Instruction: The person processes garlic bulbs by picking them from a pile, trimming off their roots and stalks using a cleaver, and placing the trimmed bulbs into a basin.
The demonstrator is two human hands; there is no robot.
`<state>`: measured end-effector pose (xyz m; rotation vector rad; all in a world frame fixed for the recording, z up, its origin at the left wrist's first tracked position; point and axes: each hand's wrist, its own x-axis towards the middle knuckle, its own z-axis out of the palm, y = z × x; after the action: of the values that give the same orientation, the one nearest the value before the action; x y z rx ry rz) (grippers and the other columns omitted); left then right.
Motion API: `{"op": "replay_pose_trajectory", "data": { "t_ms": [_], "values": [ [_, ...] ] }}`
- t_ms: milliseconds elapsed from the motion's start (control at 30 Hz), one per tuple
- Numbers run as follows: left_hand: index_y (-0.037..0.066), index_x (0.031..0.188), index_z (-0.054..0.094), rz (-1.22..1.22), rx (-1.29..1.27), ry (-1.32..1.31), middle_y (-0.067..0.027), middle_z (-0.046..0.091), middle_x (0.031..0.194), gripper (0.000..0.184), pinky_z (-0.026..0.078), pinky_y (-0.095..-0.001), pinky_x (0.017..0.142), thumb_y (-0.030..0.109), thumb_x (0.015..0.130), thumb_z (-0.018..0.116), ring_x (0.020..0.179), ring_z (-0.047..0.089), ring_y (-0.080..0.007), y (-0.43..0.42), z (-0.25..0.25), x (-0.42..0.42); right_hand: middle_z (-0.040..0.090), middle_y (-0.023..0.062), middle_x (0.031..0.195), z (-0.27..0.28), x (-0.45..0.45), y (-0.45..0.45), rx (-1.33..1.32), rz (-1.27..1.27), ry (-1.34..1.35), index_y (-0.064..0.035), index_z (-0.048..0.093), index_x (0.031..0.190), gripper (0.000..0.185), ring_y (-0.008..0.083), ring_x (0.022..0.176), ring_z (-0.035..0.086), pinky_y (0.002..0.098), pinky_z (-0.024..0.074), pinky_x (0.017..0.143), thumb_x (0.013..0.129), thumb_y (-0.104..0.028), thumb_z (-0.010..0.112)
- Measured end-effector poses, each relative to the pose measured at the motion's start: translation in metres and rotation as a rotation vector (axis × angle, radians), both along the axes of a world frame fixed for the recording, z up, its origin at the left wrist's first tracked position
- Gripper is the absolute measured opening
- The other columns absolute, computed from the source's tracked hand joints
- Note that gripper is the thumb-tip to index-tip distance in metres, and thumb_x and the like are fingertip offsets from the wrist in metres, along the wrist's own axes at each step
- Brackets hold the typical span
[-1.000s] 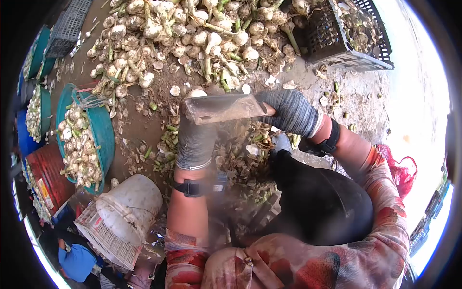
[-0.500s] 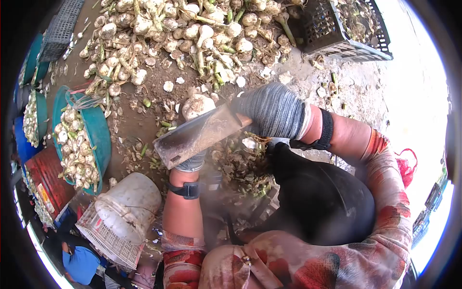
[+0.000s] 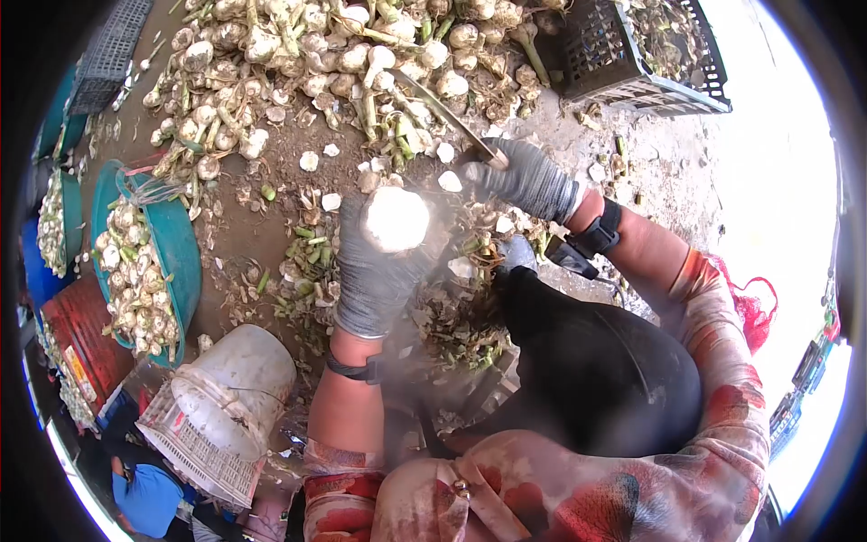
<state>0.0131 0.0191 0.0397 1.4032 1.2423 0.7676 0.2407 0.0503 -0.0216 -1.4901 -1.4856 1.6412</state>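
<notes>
L hand (image 3: 375,285): grip clamped on garlic bulb (image 3: 397,219), bright white face up, above scraps (image 3: 312,257). R hand (image 3: 526,179): grip wrapped rnd knife (image 3: 452,117) handle. Vs 0.5 s ago: blade swung off L wrist, now near edge-on, twd garlic pile (image 3: 298,68); bulb face uncovered.

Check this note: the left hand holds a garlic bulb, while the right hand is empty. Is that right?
Not quite: the right hand is not empty; it holds a knife, as the head view shows. The left hand does hold a garlic bulb.
</notes>
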Motion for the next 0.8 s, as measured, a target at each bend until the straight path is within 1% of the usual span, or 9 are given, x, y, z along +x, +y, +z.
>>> {"op": "replay_pose_trajectory", "data": {
  "t_ms": [67, 167, 267, 367, 433, 500, 700, 767, 800],
  "values": [
    [0.003, 0.129, 0.040, -0.025, 0.287, 0.240, -0.0075, 0.053, 0.110, 0.075, 0.048, -0.0338, 0.088, 0.028, 0.072, 0.082, 0.098, 0.056, -0.0198, 0.007, -0.012, 0.004, 0.068, 0.0096, 0.098, 0.042, -0.023, -0.002, -0.159, 0.088, 0.229, -0.0029, 0.060, 0.119, 0.053, 0.0146, 0.097, 0.060, 0.0320, 0.0473, 0.085, 0.087, -0.044, 0.066],
    [0.003, 0.127, 0.043, 0.062, 0.423, 0.212, -0.0085, 0.054, 0.110, 0.071, 0.048, -0.0341, 0.088, 0.031, 0.074, 0.081, 0.098, 0.056, -0.0210, 0.004, -0.022, 0.008, 0.067, 0.0107, 0.098, 0.011, -0.036, -0.004, 0.165, 0.140, 0.214, -0.0052, 0.060, 0.118, 0.053, 0.0200, 0.094, 0.061, 0.0340, 0.0480, 0.084, 0.084, -0.044, 0.069],
    [0.003, 0.123, 0.048, 0.416, -0.460, -0.478, -0.0115, 0.058, 0.110, 0.061, 0.048, -0.0366, 0.089, 0.040, 0.082, 0.071, 0.100, 0.058, -0.0246, 0.005, -0.028, 0.003, 0.064, 0.0141, 0.099, 0.013, -0.036, -0.001, 0.365, 0.196, 0.142, -0.0066, 0.059, 0.114, 0.055, 0.0303, 0.095, 0.061, 0.0378, 0.0486, 0.083, 0.079, -0.047, 0.072],
    [0.003, 0.117, 0.054, 0.258, -0.737, -0.918, -0.0131, 0.062, 0.107, 0.048, 0.049, -0.0352, 0.086, 0.041, 0.089, 0.061, 0.098, 0.060, -0.0240, 0.000, -0.038, -0.001, 0.064, 0.0148, 0.100, 0.017, -0.035, -0.009, 0.419, 0.248, -0.031, -0.0081, 0.060, 0.108, 0.059, 0.0355, 0.095, 0.061, 0.0416, 0.0489, 0.081, 0.070, -0.051, 0.076],
    [0.002, 0.111, 0.059, 0.104, -0.310, -0.240, -0.0123, 0.064, 0.105, 0.036, 0.049, -0.0325, 0.086, 0.033, 0.092, 0.058, 0.097, 0.060, -0.0209, -0.003, -0.064, -0.007, 0.064, 0.0145, 0.100, 0.029, -0.022, -0.003, 0.458, 0.348, -0.129, -0.0090, 0.061, 0.108, 0.058, 0.0355, 0.096, 0.061, 0.0418, 0.0490, 0.081, 0.069, -0.051, 0.076],
    [0.001, 0.112, 0.060, 0.038, -0.055, 0.053, -0.0098, 0.064, 0.103, 0.030, 0.047, -0.0287, 0.084, 0.025, 0.096, 0.055, 0.094, 0.058, -0.0153, -0.008, -0.056, -0.009, 0.066, 0.0142, 0.094, 0.039, -0.016, -0.003, 0.618, 0.383, -0.195, -0.0101, 0.063, 0.103, 0.049, 0.0360, 0.092, 0.062, 0.0427, 0.0496, 0.076, 0.074, -0.049, 0.072],
    [0.007, 0.113, 0.060, 0.504, -0.091, 0.073, -0.0021, 0.060, 0.106, 0.025, 0.047, -0.0238, 0.075, 0.017, 0.090, 0.064, 0.093, 0.055, -0.0099, 0.009, -0.004, -0.096, 0.064, 0.0165, 0.073, -0.021, 0.034, 0.004, 0.180, 0.397, -0.665, -0.0071, 0.065, 0.091, 0.025, 0.0310, 0.069, 0.064, 0.0390, 0.0497, 0.067, 0.083, -0.031, 0.063],
    [0.009, 0.131, 0.045, 0.578, 0.204, -0.430, -0.0096, 0.056, 0.122, 0.050, 0.053, -0.0350, 0.085, 0.029, 0.090, 0.065, 0.100, 0.059, -0.0202, 0.033, 0.008, -0.201, 0.065, 0.0170, 0.078, -0.048, 0.060, -0.006, 0.135, 0.153, -0.493, -0.0070, 0.065, 0.095, 0.027, 0.0311, 0.074, 0.064, 0.0384, 0.0501, 0.071, 0.083, -0.031, 0.065],
    [0.005, 0.131, 0.045, 0.861, 0.287, -0.542, -0.0158, 0.052, 0.129, 0.055, 0.050, -0.0457, 0.095, 0.034, 0.088, 0.065, 0.111, 0.056, -0.0272, 0.038, 0.029, -0.223, 0.066, 0.0173, 0.080, -0.049, 0.062, -0.013, 0.130, 0.024, -0.431, -0.0068, 0.065, 0.096, 0.027, 0.0314, 0.075, 0.064, 0.0383, 0.0501, 0.073, 0.083, -0.031, 0.065]
  ]
}}
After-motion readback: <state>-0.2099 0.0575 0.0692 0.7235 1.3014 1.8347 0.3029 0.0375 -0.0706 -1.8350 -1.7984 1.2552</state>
